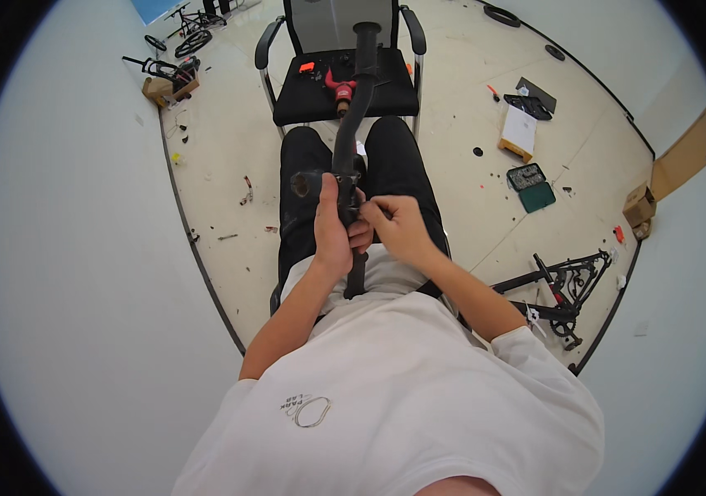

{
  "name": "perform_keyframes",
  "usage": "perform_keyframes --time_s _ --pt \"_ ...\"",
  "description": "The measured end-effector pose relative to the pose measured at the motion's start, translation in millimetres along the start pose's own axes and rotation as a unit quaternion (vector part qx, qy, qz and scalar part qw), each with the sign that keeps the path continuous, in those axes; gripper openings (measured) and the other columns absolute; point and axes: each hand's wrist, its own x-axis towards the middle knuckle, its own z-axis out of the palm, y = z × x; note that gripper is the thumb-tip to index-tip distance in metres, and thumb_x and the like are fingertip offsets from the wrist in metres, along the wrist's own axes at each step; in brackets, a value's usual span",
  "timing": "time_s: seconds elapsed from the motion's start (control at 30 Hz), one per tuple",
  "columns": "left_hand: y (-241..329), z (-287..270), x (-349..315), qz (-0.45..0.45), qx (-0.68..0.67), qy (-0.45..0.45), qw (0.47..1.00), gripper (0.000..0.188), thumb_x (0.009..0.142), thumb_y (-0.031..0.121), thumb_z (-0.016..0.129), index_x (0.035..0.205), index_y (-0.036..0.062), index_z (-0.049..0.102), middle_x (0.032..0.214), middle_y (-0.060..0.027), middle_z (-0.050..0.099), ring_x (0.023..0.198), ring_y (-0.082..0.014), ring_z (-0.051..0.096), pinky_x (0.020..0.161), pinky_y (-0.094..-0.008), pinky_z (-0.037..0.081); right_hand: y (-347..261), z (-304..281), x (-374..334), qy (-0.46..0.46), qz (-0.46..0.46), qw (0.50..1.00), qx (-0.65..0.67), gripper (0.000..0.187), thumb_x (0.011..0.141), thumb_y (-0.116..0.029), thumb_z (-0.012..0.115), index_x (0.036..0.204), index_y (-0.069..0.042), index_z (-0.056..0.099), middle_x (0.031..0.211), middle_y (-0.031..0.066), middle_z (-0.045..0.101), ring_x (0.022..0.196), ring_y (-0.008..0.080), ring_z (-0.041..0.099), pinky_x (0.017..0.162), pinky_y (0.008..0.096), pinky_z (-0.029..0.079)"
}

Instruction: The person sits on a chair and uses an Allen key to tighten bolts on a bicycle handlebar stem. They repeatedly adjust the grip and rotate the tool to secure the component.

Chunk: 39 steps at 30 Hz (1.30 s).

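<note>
A black bicycle handlebar lies lengthwise over my lap, its flared grip reaching over the chair seat ahead and its near end by my waist. Around its middle sits a dark stem clamp. My left hand wraps the bar at this clamp, thumb pointing forward along it. From the right, my right hand has its fingers bent in a pinch against the side of the clamp. Whatever lies between those fingertips is hidden or too small to name.
On the black office chair ahead lie a red power tool and an orange piece. To the right are a bicycle frame, a green case and a white box. Bicycle parts stand far left.
</note>
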Motion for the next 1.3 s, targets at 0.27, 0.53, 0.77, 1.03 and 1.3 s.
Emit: perform_keyframes --time_s 0.27,0.53,0.77,1.03,1.3 --pt "11.8 -1.7 4.9 -0.006 -0.026 -0.044 0.999 0.060 0.089 0.070 0.033 0.080 0.0134 0.049 0.049 0.0059 0.033 0.038 -0.0056 0.027 0.039 -0.0222 0.022 -4.9 -4.2 6.3 -0.067 0.028 0.994 0.081 0.033 0.097 -0.021 0.052 0.080 0.007 0.059 0.075 0.0104 0.067 0.068 0.0136 0.066 0.061 0.0253 0.052" --pt "16.2 -9.5 6.6 0.009 -0.066 -0.090 0.994 0.060 0.088 0.071 0.035 0.079 0.0130 0.048 0.049 0.0054 0.033 0.039 -0.0064 0.028 0.039 -0.0220 0.022 -28.2 -21.5 18.8 -0.101 -0.146 0.949 -0.261 0.034 0.091 -0.026 0.059 0.079 0.005 0.054 0.067 0.0142 0.057 0.059 0.0220 0.059 0.060 0.0300 0.047" --pt "17.0 -11.3 3.3 0.010 -0.085 -0.102 0.991 0.060 0.088 0.070 0.036 0.079 0.0126 0.048 0.050 0.0044 0.034 0.039 -0.0067 0.028 0.039 -0.0222 0.023 -27.0 -8.2 18.6 -0.110 -0.091 0.980 -0.140 0.034 0.095 -0.023 0.052 0.076 0.006 0.053 0.062 0.0107 0.059 0.057 0.0150 0.060 0.056 0.0284 0.047" --pt "19.2 -13.3 7.8 0.010 -0.088 -0.130 0.987 0.061 0.089 0.070 0.034 0.079 0.0120 0.049 0.051 0.0030 0.036 0.039 -0.0075 0.031 0.040 -0.0229 0.027 -21.3 -18.5 32.4 -0.112 -0.120 0.968 -0.191 0.032 0.092 -0.022 0.053 0.078 0.006 0.058 0.063 0.0130 0.056 0.058 0.0207 0.056 0.055 0.0328 0.043" --pt "17.6 -13.9 8.4 0.026 -0.055 -0.120 0.991 0.065 0.089 0.071 0.028 0.079 0.0105 0.047 0.051 0.0037 0.037 0.039 -0.0079 0.033 0.037 -0.0238 0.026 -18.9 -2.1 23.0 -0.040 -0.163 0.967 -0.194 0.029 0.083 -0.022 0.066 0.072 0.003 0.056 0.063 0.0143 0.053 0.056 0.0276 0.053 0.053 0.0349 0.041"
